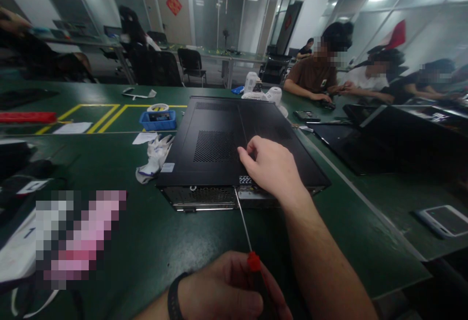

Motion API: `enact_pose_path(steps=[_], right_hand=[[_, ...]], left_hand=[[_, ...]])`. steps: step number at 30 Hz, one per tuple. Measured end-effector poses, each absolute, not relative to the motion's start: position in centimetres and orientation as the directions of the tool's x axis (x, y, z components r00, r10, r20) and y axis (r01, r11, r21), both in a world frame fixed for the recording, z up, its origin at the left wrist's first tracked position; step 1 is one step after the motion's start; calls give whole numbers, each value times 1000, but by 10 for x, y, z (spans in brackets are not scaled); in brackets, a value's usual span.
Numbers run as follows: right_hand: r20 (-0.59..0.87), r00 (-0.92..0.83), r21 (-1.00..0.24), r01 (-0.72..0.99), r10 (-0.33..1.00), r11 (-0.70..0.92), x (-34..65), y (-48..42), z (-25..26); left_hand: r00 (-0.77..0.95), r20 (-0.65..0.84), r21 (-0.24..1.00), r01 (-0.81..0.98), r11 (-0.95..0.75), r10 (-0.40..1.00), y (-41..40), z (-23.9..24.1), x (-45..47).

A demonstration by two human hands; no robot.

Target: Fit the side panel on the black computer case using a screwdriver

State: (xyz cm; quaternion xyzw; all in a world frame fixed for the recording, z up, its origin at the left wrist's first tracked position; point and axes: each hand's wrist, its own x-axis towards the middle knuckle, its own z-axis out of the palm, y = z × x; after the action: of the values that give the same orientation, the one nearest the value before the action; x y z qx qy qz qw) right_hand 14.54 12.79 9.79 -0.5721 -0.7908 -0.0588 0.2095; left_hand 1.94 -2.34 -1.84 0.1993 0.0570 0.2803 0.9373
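A black computer case point(234, 140) lies flat on the green table point(183, 242), its rear panel facing me. My right hand point(272, 166) rests on the case's near top edge, fingers curled and pressing on the lid. My left hand point(226, 291), with a dark band on the wrist, is closed round the red and black handle of a screwdriver point(252, 259). Its thin shaft runs up to the rear panel, and the tip meets the case just below my right hand.
White gloves point(155, 157) lie left of the case, a blue tray point(158, 119) and tape roll point(158, 107) behind them. Other black cases point(383, 140) sit to the right, where several people work. A tablet-like device point(444, 220) lies at the right. Yellow lines mark the table at the left.
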Motion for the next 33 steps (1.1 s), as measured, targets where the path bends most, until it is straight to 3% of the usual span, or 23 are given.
enact_pose_path(steps=[10, 14, 24, 33], right_hand=[[416, -261, -134, 930, 871, 343, 146, 128, 96], [408, -261, -138, 930, 875, 341, 146, 128, 97], [403, -254, -153, 929, 879, 338, 145, 129, 97], [404, -252, -145, 931, 879, 334, 145, 128, 97]], left_hand=[[807, -103, 583, -424, 693, 581, -20, -32, 19], [807, -67, 606, -435, 667, 587, -20, -34, 19], [841, -19, 464, -471, 750, 541, -20, -19, 15], [836, -11, 506, -468, 725, 548, -21, -18, 14]])
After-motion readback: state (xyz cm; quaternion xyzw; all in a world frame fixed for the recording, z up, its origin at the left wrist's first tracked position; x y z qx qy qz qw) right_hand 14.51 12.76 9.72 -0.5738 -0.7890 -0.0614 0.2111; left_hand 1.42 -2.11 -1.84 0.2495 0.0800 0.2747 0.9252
